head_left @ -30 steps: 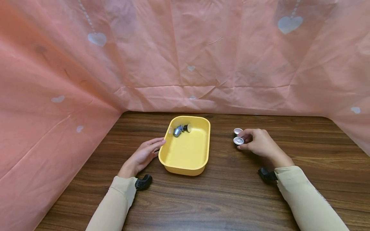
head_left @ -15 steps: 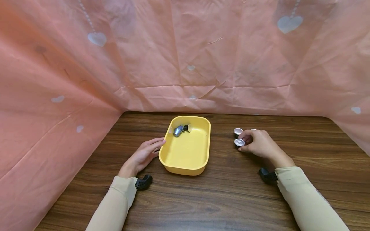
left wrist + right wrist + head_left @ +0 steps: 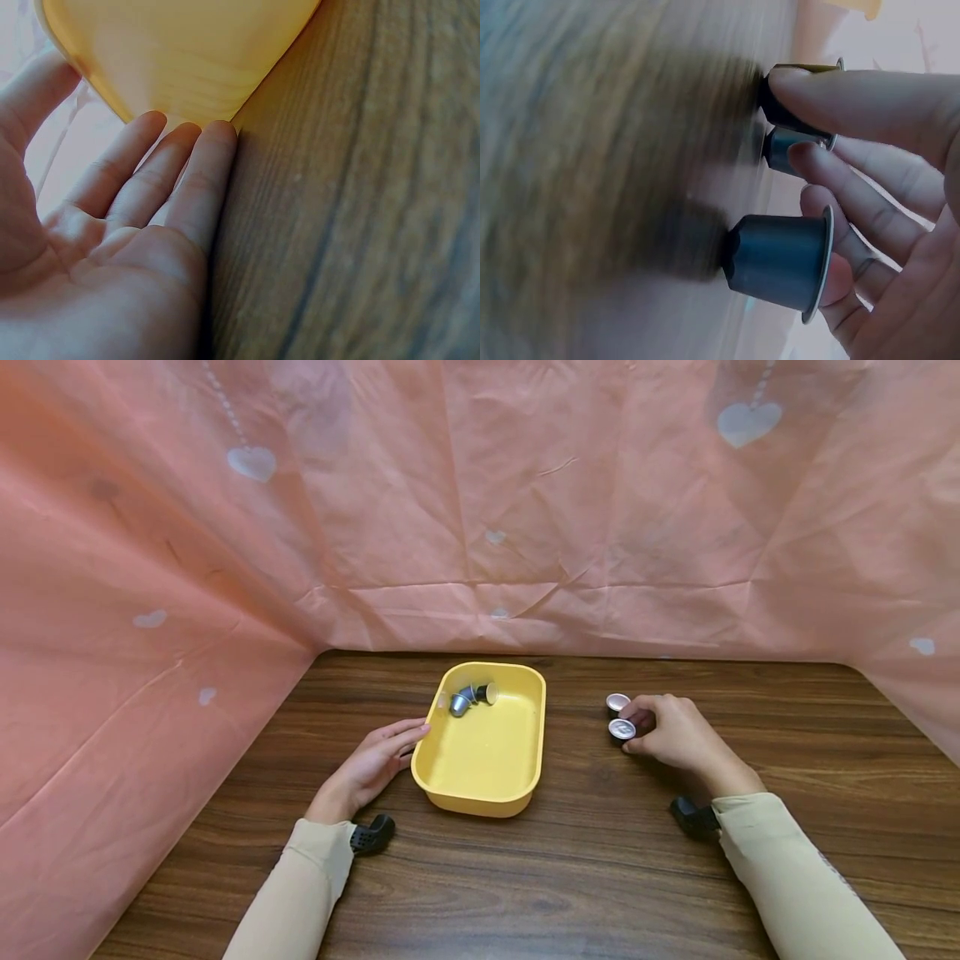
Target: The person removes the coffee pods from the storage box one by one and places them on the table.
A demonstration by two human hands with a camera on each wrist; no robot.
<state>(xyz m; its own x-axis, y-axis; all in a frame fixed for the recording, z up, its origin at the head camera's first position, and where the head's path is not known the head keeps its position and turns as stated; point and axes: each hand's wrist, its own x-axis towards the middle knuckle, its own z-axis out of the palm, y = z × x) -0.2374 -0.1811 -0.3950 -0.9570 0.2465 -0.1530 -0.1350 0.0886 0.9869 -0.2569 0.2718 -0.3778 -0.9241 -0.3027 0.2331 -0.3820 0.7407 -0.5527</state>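
A pink fabric backdrop with pale hearts (image 3: 540, 502) encloses a dark brown wood-grain table (image 3: 570, 877). On the table stands a yellow rectangular tray with rounded corners (image 3: 486, 752). The left hand (image 3: 375, 760) touches the tray's outer left side, fingers extended. Right of the tray, the right hand (image 3: 675, 731) pinches a black capsule with a silver foil lid (image 3: 622, 731), lid up. Just beside it stand a teal capsule (image 3: 781, 151) and a blue metallic capsule (image 3: 776, 259). Three small blue-grey and black capsules (image 3: 460, 704) lie in the tray's far left corner.
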